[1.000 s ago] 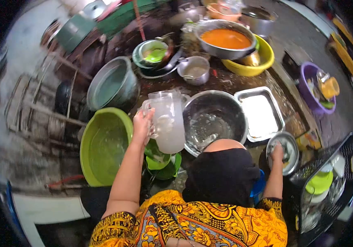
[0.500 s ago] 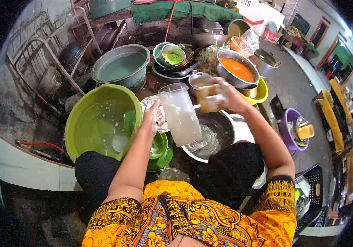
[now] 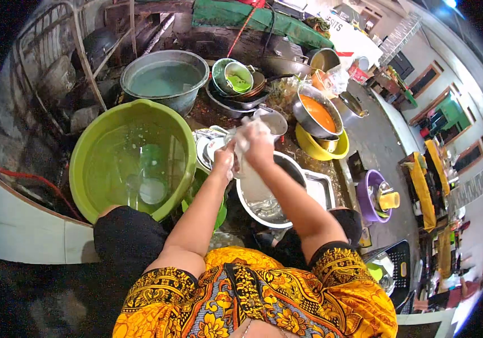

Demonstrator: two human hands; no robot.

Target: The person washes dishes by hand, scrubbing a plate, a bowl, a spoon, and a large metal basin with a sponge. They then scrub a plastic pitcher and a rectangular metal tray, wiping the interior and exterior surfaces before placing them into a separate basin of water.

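Near view: both forearms are reaching out from the yellow patterned sleeves, meeting over the wash spot.

- My left hand is wrapping shut around the upper side of the clear plastic jug, keeping it upright.
- My right hand is sitting on top of the jug's mouth, fingers curled and coated in white suds. The foam is hiding the palm, so I cannot tell whether it is pinching a sponge or only rubbing.
- The jug is hanging just above the wide round steel bowl, which is holding a little cloudy water.
- Small green plastic bowls are lying under the left forearm.

Middle: the large lime-green plastic basin of clear water is sitting to the left, with what may be a cup sunk in it. A rectangular steel tray is lying just right of the steel bowl.

Far: a grey metal tub of water, a stack of green and steel dishes, and a steel bowl of orange sauce resting in a yellow plastic basin.

Progress, as I am judging it: the jug is mid-scrub, soaped but not rinsed. Rinsing and setting it aside are remaining, and the far dishes are looking unwashed.
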